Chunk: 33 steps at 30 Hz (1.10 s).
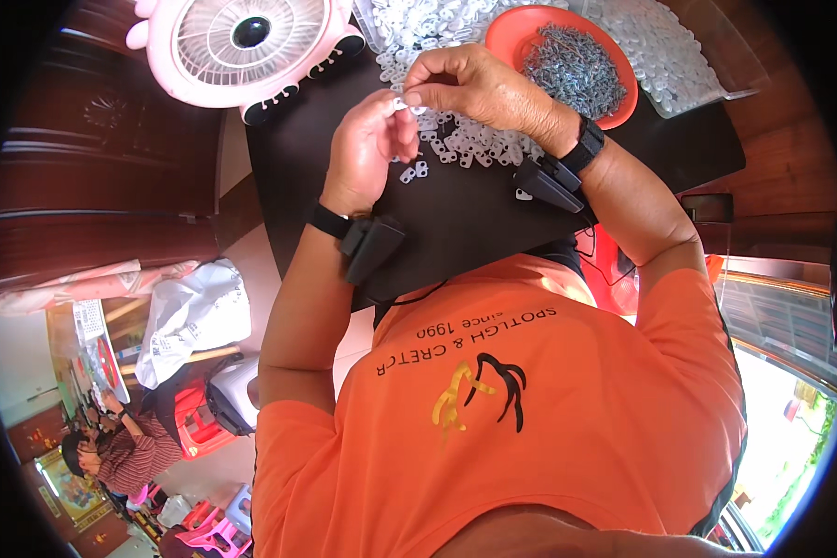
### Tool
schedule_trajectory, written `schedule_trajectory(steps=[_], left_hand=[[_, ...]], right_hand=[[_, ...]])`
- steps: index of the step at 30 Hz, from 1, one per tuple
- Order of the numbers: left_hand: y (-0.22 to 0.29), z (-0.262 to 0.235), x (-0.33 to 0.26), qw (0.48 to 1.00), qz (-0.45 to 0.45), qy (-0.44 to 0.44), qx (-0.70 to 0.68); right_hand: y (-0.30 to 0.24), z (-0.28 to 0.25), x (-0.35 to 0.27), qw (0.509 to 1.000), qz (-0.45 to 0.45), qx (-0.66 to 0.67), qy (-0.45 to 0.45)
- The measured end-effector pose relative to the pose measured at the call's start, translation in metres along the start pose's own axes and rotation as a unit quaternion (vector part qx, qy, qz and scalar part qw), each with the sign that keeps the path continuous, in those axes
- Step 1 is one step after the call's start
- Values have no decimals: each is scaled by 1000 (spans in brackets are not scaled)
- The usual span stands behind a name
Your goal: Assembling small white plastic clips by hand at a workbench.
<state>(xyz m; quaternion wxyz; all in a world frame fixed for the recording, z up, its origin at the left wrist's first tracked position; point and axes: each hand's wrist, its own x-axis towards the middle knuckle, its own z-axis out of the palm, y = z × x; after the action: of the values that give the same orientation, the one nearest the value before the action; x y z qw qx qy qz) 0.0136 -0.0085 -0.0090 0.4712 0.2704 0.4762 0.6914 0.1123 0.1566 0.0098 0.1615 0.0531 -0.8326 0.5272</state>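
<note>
Over the far part of the dark table, my two hands meet at the fingertips. My left hand (pixel 358 153) pinches a small white plastic clip (pixel 399 104) between thumb and finger. Thumb and forefinger of my right hand (pixel 482 88) are pressed together right beside that clip; what they hold, if anything, is too small to make out. Beneath and behind the hands lies a loose pile of white plastic clips (pixel 479 144) with holes. Beyond my right wrist, an orange-red bowl (pixel 504 33) holds a heap of thin grey metal nails (pixel 575 74).
A pink fan (pixel 251 84) stands at the table's far left. At the far right, a clear tray (pixel 737 93) is filled with white plastic pieces. More clips are heaped at the back. Black devices are strapped to both wrists. A person (pixel 135 456) is in the background at left.
</note>
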Motion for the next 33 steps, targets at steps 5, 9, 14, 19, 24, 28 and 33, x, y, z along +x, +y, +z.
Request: schedule_trajectory(steps=[5,9,14,19,24,28,33], left_hand=[[4,12,-2,983,107,67,133],[1,14,-2,965,151,71,203],[2,10,-1,962,161,78,207],[4,11,-2,963,163,118,179],[4,9,-2,965,176,112,162],[3,12,-3,964,170,113,170],[0,14,-4,981,137,77,113]], right_hand=[[1,2,0,1000,18,-2,24],[-7,6,-1,996,80,38,26],[-1,5,0,989,88,121,13],[-4,4,0,964,125,236,-7],[-3,1,-1,962,124,244,12],[3,0,2,942,159,286,70],[1,4,2,932,178,309,69]])
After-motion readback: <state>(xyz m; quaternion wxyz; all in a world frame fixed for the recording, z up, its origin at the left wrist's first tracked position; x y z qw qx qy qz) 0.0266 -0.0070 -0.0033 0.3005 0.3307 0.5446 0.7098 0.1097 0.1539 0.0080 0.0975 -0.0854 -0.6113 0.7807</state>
